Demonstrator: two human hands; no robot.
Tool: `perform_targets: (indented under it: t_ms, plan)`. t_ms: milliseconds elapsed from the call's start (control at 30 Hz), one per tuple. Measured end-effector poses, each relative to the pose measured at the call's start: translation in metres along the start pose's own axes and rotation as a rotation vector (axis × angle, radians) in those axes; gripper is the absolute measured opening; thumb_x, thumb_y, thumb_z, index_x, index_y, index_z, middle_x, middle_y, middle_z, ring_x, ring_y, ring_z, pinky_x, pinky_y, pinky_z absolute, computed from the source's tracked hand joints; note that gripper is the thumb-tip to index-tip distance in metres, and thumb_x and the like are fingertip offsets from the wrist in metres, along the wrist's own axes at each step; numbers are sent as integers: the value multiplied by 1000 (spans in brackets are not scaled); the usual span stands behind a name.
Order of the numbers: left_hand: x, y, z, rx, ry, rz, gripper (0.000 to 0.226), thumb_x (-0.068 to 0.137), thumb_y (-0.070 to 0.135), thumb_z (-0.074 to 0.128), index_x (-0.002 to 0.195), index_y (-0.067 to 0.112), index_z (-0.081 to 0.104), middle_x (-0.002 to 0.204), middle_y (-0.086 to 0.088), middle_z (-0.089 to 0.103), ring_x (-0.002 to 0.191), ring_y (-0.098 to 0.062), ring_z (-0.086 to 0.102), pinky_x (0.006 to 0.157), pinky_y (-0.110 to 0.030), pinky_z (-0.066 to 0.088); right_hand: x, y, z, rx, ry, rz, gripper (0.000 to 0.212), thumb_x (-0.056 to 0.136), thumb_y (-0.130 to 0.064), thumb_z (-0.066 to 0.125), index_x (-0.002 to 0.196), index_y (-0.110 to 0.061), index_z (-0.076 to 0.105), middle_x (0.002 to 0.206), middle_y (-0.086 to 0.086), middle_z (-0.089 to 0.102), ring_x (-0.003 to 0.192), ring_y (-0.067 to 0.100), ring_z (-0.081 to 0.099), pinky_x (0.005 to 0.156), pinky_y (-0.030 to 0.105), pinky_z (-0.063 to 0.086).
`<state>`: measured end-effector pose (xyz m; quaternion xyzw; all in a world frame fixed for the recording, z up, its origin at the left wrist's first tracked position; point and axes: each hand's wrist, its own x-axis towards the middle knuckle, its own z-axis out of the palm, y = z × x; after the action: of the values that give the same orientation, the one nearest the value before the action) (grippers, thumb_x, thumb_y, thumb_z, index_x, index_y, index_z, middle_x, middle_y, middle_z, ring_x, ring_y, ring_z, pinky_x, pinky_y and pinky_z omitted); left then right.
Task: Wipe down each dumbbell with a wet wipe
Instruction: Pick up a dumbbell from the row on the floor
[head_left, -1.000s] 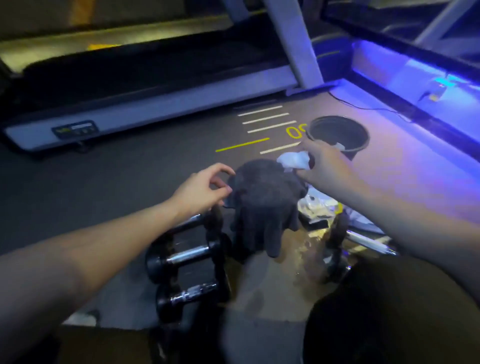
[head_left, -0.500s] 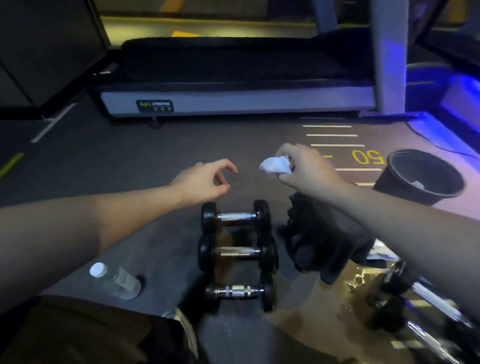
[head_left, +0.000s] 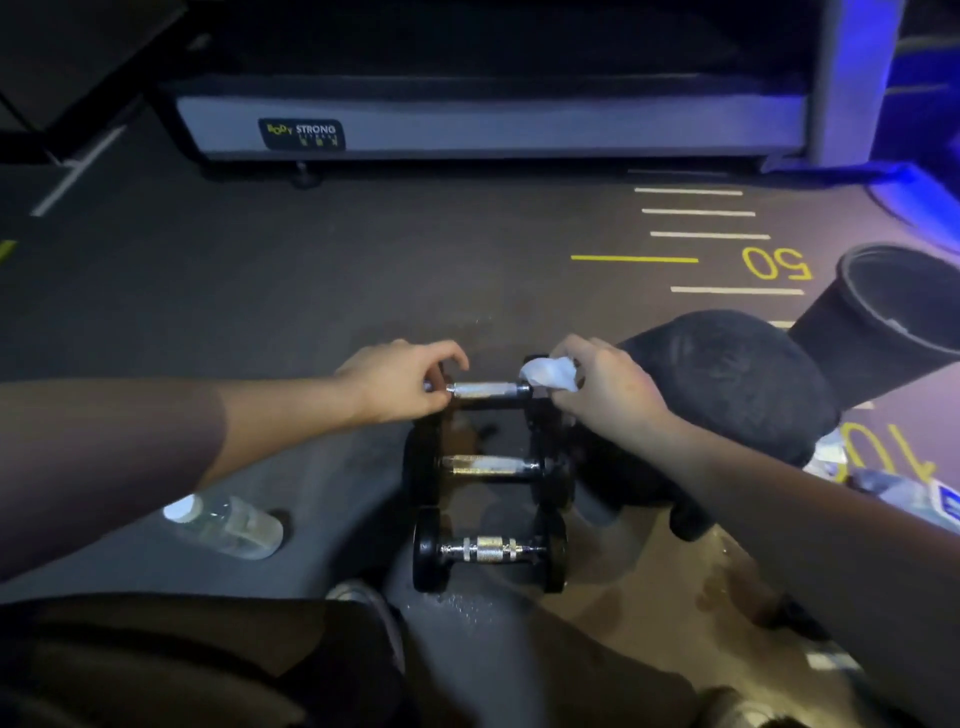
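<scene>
While three dumbbells lay side by side in a row on the dark gym floor (head_left: 260, 291), both hands worked at the farthest dumbbell (head_left: 488, 389). The left hand (head_left: 400, 382) curled over its left end, thumb and fingers pinching the chrome handle right beside the left weight head, which the hand mostly hid. The right hand (head_left: 608, 389) gripped a crumpled white wet wipe (head_left: 550, 373) and pressed it onto the right weight head, fingers bent around the wad. Between the two hands the knurled handle showed bare.

The middle dumbbell (head_left: 491, 467) sat just behind the first, toward the person, untouched, and the nearest dumbbell (head_left: 488, 550) lay close to the person's knee (head_left: 332, 649), its black heads resting on the floor. Just right of the row, touching or nearly touching the weights, a dark cloth (head_left: 727, 395) lay heaped, partly under the right forearm. Farther right stood a black round bin (head_left: 883, 332), tilted in the wide view, with something pale inside it. A clear plastic bottle (head_left: 223, 525) with a white cap lay on its side to the left of the row, well apart from it. Beyond the dumbbells, a treadmill base (head_left: 493, 127) bearing a "BODY STRONG" label ran across the far side, and white and yellow floor markings (head_left: 717, 249), including a yellow "50", were painted near the bin.
</scene>
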<state>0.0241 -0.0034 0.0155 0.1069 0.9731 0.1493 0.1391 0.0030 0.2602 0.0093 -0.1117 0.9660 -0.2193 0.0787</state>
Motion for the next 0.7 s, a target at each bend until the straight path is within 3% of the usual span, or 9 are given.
perform_targets:
  t_ms: [233, 333, 500, 700]
  plan:
    - [-25, 8, 50, 11, -83, 45, 39, 90, 42, 61, 126, 48, 48, 109, 25, 67, 84, -1, 53, 82, -32, 51, -28, 11, 44, 61, -90, 22, 20, 80, -28, 63, 98, -32, 54, 97, -7, 53, 88, 18, 54, 70, 34, 39]
    - [-39, 6, 83, -12, -89, 6, 38, 90, 45, 61, 126, 47, 49, 111, 22, 66, 92, -6, 61, 79, -31, 49, -42, 15, 63, 81, -129, 70, 17, 81, -30, 58, 97, -31, 54, 97, -6, 52, 89, 20, 55, 72, 34, 40]
    - [-66, -5, 136, 59, -186, -57, 42, 93, 48, 56, 133, 45, 44, 106, 13, 70, 101, -14, 65, 79, -33, 48, -68, 30, 97, 55, -189, 144, 20, 85, -45, 54, 97, -30, 54, 99, -3, 53, 91, 26, 57, 79, 37, 44]
    - [-72, -18, 161, 105, -266, -84, 56, 91, 64, 49, 142, 46, 33, 110, 3, 70, 104, -21, 64, 73, -32, 46, -86, 49, 129, 11, -278, 185, 14, 90, -34, 49, 102, -29, 54, 105, 0, 50, 100, 34, 61, 81, 40, 45]
